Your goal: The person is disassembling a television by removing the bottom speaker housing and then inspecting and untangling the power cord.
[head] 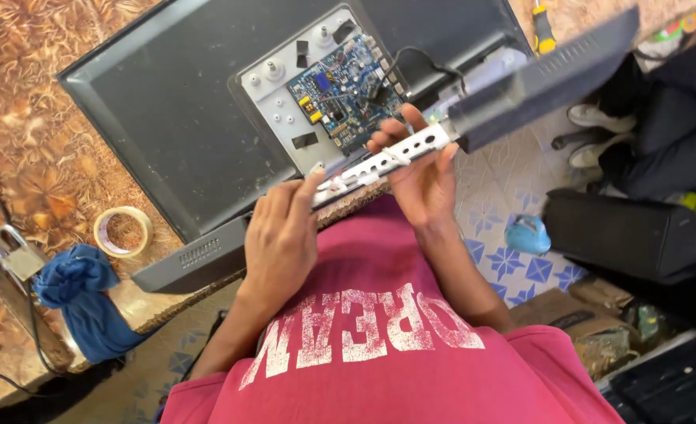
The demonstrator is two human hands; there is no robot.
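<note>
A: Start nearest the body. What have the hands got?

B: Both are on the white perforated metal strip (379, 161) that lies along the near edge of the flat screen (175, 118), which rests face down on the bench (18, 141). The left hand (280, 235) curls over the strip's end nearer the body, thumb pressed on top, fingers wrapped under the screen's edge. The right hand (420, 177) pinches the strip a little further along, fingertips on top and palm beneath.

A: So neither hand is spread?

B: No, both are closed on the strip. I judge the grip sound: two holds, apart from each other, keep a thin strip from twisting.

A: What should they mind?

B: The strip looks thin and punched with holes, so it may bend if only one end lifts. Better to raise it evenly, parallel to the screen's edge. The dark plastic trim (544, 74) beyond the right hand is already tilted up off the screen, so it could swing.

A: And beyond the strip?

B: Just past it, in the middle of the screen's back, sits the blue circuit board (348, 90) on a pale metal plate (281, 102), with a black cable (423, 59) looping from it. Fingers should stay clear of that board.

A: Anything off the screen?

B: Left of it lie a roll of tape (122, 232), a blue cloth (81, 302) and a padlock (14, 251); at its far corner, a screwdriver (543, 27)
</note>
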